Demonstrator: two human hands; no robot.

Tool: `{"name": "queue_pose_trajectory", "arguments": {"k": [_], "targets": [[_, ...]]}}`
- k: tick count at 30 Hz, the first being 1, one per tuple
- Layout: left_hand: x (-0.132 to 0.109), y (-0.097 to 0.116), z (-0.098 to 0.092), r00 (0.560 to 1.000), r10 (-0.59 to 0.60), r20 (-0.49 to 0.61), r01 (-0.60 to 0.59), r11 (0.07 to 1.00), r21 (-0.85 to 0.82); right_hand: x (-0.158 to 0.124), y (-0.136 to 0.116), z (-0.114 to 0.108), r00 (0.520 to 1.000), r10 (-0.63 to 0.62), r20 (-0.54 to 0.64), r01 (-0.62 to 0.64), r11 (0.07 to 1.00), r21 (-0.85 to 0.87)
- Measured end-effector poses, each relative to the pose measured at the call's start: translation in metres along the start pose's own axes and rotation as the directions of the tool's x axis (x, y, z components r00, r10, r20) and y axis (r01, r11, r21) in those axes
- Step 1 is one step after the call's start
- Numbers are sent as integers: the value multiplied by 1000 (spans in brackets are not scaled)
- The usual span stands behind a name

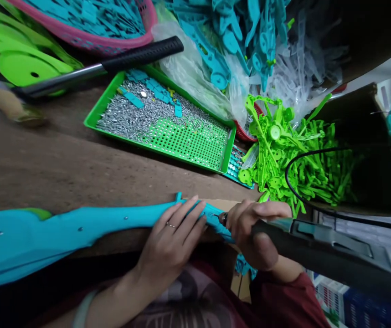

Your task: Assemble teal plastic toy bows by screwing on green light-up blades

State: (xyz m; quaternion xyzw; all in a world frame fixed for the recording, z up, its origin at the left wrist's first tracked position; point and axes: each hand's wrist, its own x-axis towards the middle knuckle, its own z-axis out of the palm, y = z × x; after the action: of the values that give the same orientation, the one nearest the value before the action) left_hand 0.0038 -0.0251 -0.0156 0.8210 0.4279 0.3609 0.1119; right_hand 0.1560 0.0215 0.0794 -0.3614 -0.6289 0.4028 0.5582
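Observation:
A long turquoise plastic part (pixel 79 225) lies along the near edge of the brown table (pixel 45 159). My left hand (pixel 173 237), with a ring on one finger, is laid over the part's right end and holds it down; the thumb is hidden. My right hand (pixel 253 232) is wrapped round the front of a dark electric screwdriver (pixel 325 248). The screwdriver's tip meets the turquoise part just right of my left fingers.
A green perforated tray (pixel 93 119) of small metal screws sits behind the part. A black-handled hammer (pixel 113 64) lies above it, next to a pink basket (pixel 89 41). Lime green plastic parts (pixel 294 159) spill from a cardboard box (pixel 380 136) at the right. A bag of turquoise parts (pixel 223 45) stands behind.

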Motion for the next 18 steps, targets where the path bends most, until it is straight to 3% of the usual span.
{"name": "queue_pose_trajectory", "arguments": {"k": [5,11,18], "targets": [[-1,1,2,1000,7,-14,-7,1000,13,-7,14,-4,997,34,76,-36,999,20],[0,-1,1,999,38,-18,-37,999,25,-5,16,4,998,-15,61,17,999,-30],[1,0,2,999,45,-4,-45,997,55,-2,22,4,976,-24,215,23,1000,4]]}}
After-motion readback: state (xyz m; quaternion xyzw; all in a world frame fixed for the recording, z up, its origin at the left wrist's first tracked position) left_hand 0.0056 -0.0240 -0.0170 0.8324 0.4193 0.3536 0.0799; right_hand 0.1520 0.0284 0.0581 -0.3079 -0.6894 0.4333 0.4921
